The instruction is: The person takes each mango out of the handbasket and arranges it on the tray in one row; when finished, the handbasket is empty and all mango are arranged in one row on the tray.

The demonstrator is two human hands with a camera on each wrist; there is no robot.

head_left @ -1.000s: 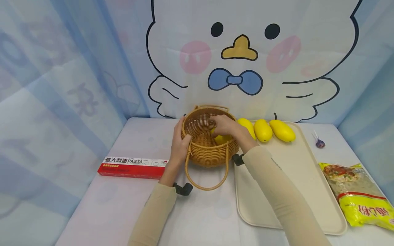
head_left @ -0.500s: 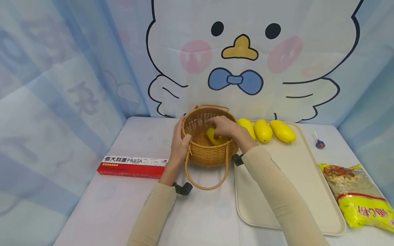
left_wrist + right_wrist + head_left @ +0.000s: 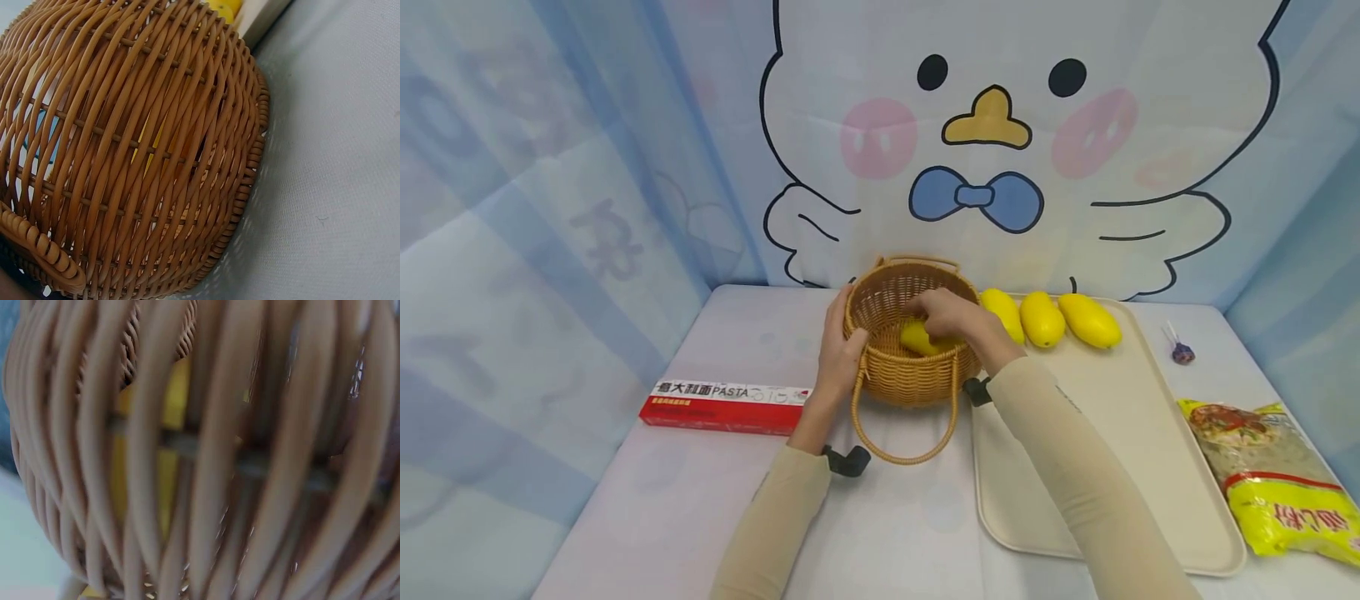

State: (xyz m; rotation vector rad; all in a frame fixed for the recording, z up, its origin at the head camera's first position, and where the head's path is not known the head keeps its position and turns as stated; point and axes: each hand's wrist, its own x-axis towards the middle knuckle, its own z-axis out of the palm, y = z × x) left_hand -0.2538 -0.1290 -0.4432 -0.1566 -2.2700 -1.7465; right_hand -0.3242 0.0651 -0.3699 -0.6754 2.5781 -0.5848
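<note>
In the head view, a round wicker basket (image 3: 910, 379) stands tilted toward me at the table's middle, its front handle hanging down. My left hand (image 3: 838, 350) grips the basket's left side, thumb on the rim. Inside it, my right hand (image 3: 943, 312) reaches over the right rim with bent fingers on a yellow mango (image 3: 917, 337), partly covered by the hand. The left wrist view is filled by the basket's weave (image 3: 144, 150), yellow showing through the gaps. Between the canes in the right wrist view, the mango (image 3: 172, 444) shows yellow.
Several things lie around: a cream tray (image 3: 1112, 467) with three mangoes (image 3: 1042, 320) along its back edge, a red and white pasta box (image 3: 722, 408) at left, a lollipop (image 3: 1182, 353), and a yellow noodle bag (image 3: 1277, 483) at right. A printed curtain (image 3: 970, 242) closes the back.
Inside the basket the mango has shifted left and turned, so more of it shows beside my right hand. My right fingers have moved slightly with it. My left hand stays on the basket.
</note>
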